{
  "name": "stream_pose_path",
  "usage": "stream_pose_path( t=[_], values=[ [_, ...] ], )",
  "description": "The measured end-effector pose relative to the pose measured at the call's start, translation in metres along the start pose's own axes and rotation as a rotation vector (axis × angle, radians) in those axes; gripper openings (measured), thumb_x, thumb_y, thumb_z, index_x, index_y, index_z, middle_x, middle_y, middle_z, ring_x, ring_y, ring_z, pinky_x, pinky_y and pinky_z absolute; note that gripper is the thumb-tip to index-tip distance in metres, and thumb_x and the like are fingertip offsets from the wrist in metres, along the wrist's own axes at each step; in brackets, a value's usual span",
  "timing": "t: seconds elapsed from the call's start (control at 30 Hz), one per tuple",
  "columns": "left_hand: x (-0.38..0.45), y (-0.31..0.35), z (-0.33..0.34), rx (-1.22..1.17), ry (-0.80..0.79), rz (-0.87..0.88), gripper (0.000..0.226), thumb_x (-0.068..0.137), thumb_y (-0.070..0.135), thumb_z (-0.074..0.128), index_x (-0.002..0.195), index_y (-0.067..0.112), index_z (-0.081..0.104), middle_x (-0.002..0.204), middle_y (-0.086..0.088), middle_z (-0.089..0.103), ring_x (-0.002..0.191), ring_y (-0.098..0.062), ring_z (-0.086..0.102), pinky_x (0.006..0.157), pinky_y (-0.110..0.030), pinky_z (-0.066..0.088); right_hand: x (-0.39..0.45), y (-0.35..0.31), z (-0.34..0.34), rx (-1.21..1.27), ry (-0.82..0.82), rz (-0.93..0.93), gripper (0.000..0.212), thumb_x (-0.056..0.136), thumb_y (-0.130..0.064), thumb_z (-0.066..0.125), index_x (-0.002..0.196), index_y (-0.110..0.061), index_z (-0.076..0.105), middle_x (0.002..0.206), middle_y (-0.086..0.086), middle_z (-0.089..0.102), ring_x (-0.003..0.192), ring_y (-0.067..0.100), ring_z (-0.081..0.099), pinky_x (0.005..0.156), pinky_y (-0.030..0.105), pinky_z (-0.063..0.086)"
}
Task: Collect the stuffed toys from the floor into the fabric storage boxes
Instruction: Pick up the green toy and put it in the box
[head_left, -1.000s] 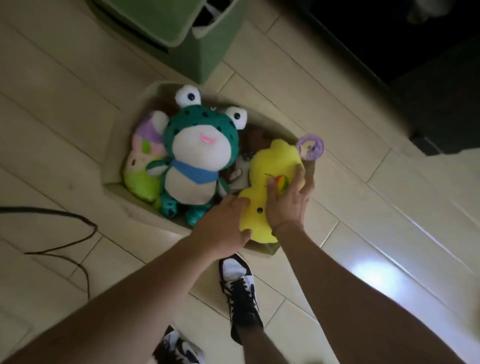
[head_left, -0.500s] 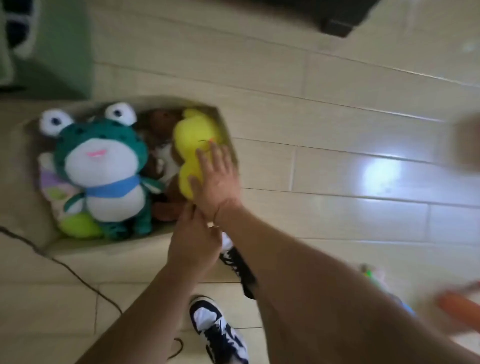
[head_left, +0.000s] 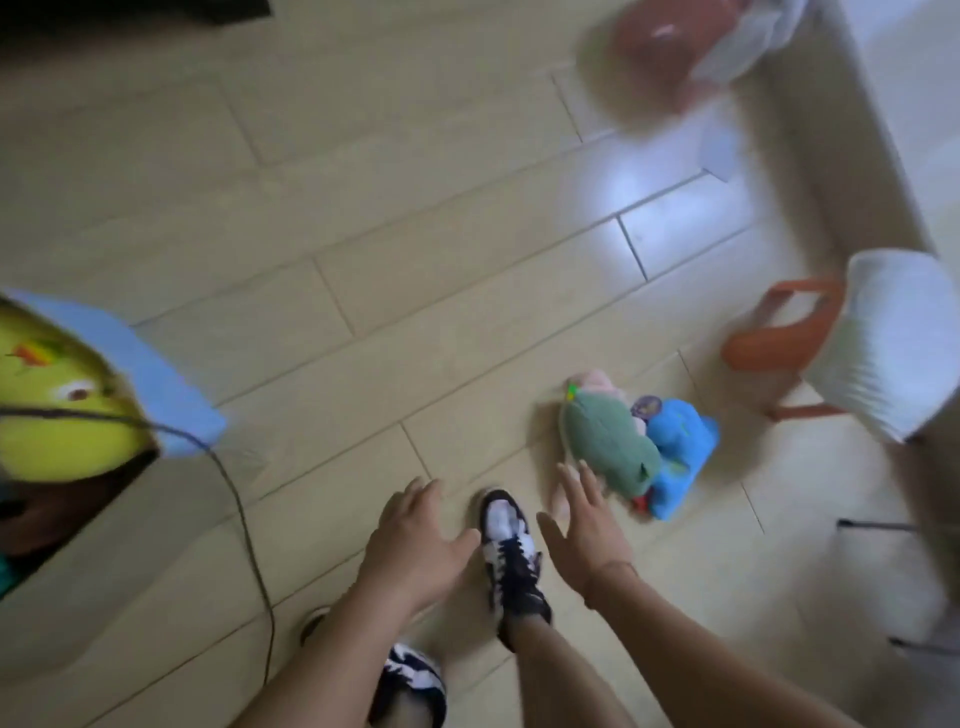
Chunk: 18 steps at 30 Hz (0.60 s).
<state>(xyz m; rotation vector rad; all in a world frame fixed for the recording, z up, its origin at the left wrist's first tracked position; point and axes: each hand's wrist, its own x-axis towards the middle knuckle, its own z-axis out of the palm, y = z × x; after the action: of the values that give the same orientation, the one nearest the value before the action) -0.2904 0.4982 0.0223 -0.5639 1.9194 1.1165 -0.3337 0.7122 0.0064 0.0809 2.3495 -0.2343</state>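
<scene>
A green stuffed toy (head_left: 608, 447) and a blue stuffed toy (head_left: 678, 454) lie together on the wooden floor at the right, with a pink bit behind them. My right hand (head_left: 584, 525) is spread with straight fingers just left of the green toy, holding nothing. Beside it, my left hand (head_left: 415, 540) is also spread and empty above the floor. At the far left edge the beige fabric box (head_left: 93, 561) shows the yellow stuffed toy (head_left: 57, 410) inside it.
A black cable (head_left: 244, 525) runs across the floor by the box. An orange-legged stool with a white seat (head_left: 888, 343) stands at the right. A blurred reddish object (head_left: 670, 41) sits at the top right. My shoes (head_left: 511, 556) are between my hands.
Both hands have left the yellow toy in the box. The view has swung right, and my hands now hover near the green and blue toys on the floor.
</scene>
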Motion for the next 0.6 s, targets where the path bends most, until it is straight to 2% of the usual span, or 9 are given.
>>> stream_pose_path(
  t=[0.1, 0.2, 0.27, 0.33, 0.4, 0.47, 0.5, 0.57, 0.6],
  values=[
    [0.027, 0.029, 0.047, 0.013, -0.103, 0.066, 0.078, 0.088, 0.046, 0.057, 0.153, 0.021, 0.021, 0.161, 0.004, 0.016, 0.148, -0.014, 0.012, 0.12, -0.03, 0.014, 0.028, 0.059, 0.003, 0.116, 0.033, 0.178, 0.073, 0.087, -0.038, 0.061, 0.147, -0.016, 0.025, 0.158, 0.007, 0.014, 0.145, 0.022, 0.016, 0.115, 0.03, 0.018],
    [0.052, 0.048, 0.084, 0.011, -0.149, 0.064, 0.078, 0.087, 0.047, 0.059, 0.152, 0.022, 0.023, 0.16, 0.006, 0.02, 0.147, -0.012, 0.014, 0.12, -0.033, 0.016, 0.069, 0.11, 0.008, 0.166, 0.071, 0.32, 0.082, 0.079, -0.035, 0.07, 0.146, -0.015, 0.027, 0.154, 0.01, 0.02, 0.14, 0.028, 0.027, 0.114, 0.033, 0.022],
    [0.07, 0.052, 0.107, 0.031, -0.146, 0.06, 0.079, 0.085, 0.049, 0.059, 0.151, 0.023, 0.024, 0.159, 0.006, 0.023, 0.147, -0.013, 0.017, 0.12, -0.034, 0.017, 0.103, 0.144, 0.016, 0.155, 0.067, 0.4, 0.088, 0.076, -0.036, 0.069, 0.147, -0.017, 0.021, 0.153, 0.012, 0.02, 0.136, 0.034, 0.03, 0.112, 0.038, 0.026],
    [0.087, 0.053, 0.127, 0.07, -0.182, 0.048, 0.081, 0.084, 0.051, 0.059, 0.152, 0.024, 0.023, 0.159, 0.007, 0.021, 0.147, -0.013, 0.015, 0.12, -0.034, 0.017, 0.136, 0.168, 0.025, 0.097, 0.01, 0.424, 0.097, 0.072, -0.039, 0.068, 0.148, -0.022, 0.01, 0.154, 0.012, 0.016, 0.138, 0.037, 0.023, 0.113, 0.048, 0.025],
    [0.115, 0.051, 0.145, 0.124, -0.209, 0.045, 0.084, 0.084, 0.051, 0.059, 0.152, 0.025, 0.018, 0.16, 0.006, 0.018, 0.148, -0.013, 0.012, 0.121, -0.034, 0.016, 0.172, 0.185, 0.031, -0.015, -0.061, 0.394, 0.109, 0.067, -0.039, 0.072, 0.147, -0.031, -0.003, 0.156, 0.002, 0.0, 0.144, 0.034, 0.004, 0.109, 0.06, 0.023],
    [0.148, 0.049, 0.166, 0.32, -0.216, 0.069, 0.09, 0.083, 0.051, 0.059, 0.153, 0.027, 0.009, 0.163, 0.003, 0.008, 0.149, -0.018, 0.005, 0.121, -0.04, 0.014, 0.205, 0.199, 0.035, -0.153, -0.106, 0.364, 0.124, 0.061, -0.039, 0.079, 0.142, -0.038, -0.014, 0.153, -0.009, -0.008, 0.144, 0.031, -0.005, 0.099, 0.069, 0.026],
    [0.16, 0.052, 0.178, 0.512, -0.203, 0.109, 0.092, 0.083, 0.048, 0.059, 0.154, 0.026, 0.003, 0.163, 0.0, 0.002, 0.15, -0.024, 0.001, 0.121, -0.046, 0.013, 0.218, 0.209, 0.041, -0.182, -0.101, 0.343, 0.129, 0.057, -0.04, 0.081, 0.14, -0.04, -0.018, 0.153, -0.008, -0.007, 0.143, 0.032, -0.001, 0.097, 0.07, 0.028],
    [0.178, 0.072, 0.197, 0.887, -0.134, 0.234, 0.094, 0.086, 0.037, 0.058, 0.153, 0.023, -0.006, 0.162, -0.007, -0.011, 0.149, -0.035, -0.009, 0.118, -0.056, 0.008, 0.239, 0.223, 0.05, -0.193, 0.023, 0.257, 0.127, 0.052, -0.042, 0.08, 0.139, -0.039, -0.013, 0.15, 0.005, 0.014, 0.135, 0.035, 0.021, 0.097, 0.064, 0.038],
    [0.182, 0.085, 0.205, 0.982, -0.109, 0.309, 0.094, 0.087, 0.032, 0.058, 0.153, 0.022, -0.009, 0.161, -0.009, -0.017, 0.148, -0.037, -0.013, 0.117, -0.058, 0.005, 0.244, 0.226, 0.05, -0.219, 0.062, 0.209, 0.12, 0.053, -0.045, 0.077, 0.14, -0.036, -0.006, 0.143, 0.01, 0.028, 0.127, 0.035, 0.032, 0.095, 0.057, 0.042]
  ],
)
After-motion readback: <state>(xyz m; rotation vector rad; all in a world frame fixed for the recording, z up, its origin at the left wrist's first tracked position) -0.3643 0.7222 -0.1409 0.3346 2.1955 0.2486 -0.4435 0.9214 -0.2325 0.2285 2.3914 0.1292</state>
